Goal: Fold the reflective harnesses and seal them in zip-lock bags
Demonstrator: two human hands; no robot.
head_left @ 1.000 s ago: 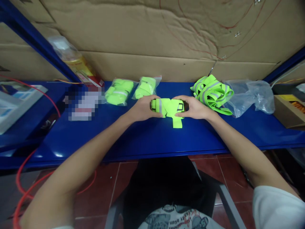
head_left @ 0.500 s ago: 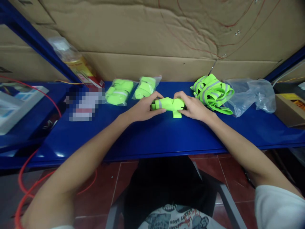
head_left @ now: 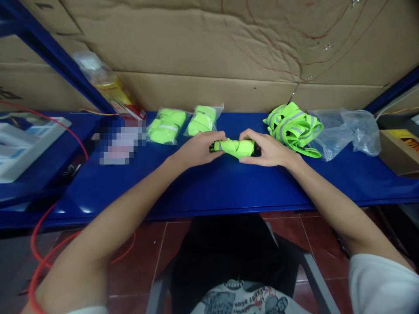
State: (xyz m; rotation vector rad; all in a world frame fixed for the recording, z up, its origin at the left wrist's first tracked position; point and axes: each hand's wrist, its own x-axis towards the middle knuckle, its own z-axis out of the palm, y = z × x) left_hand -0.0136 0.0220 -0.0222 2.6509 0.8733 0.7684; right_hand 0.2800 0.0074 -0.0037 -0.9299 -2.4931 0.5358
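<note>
A folded neon-yellow reflective strap [head_left: 238,148] is held between my two hands above the blue shelf [head_left: 209,192]. My left hand [head_left: 204,148] grips its left end, where a grey reflective band and a dark part show. Around the right end, beside another dark piece, close the fingers of my right hand [head_left: 263,147]. Behind my left hand lie two clear bags holding folded neon straps, one bag [head_left: 202,120] close by and another bag [head_left: 166,126] farther left. A loose heap of the same reflective strap [head_left: 293,128] rests just beyond my right hand.
Crumpled clear plastic bags [head_left: 347,131] lie right of the heap, near a cardboard box [head_left: 399,150]. A wrapped bottle [head_left: 106,83] stands at the back left. Red tubing [head_left: 34,244] hangs at the left. Cardboard [head_left: 196,52] lines the back.
The strap end that hung below the bundle no longer shows; the bundle looks turned and more compact. Both hands keep their hold in nearly the same place. The view has shifted slightly.
</note>
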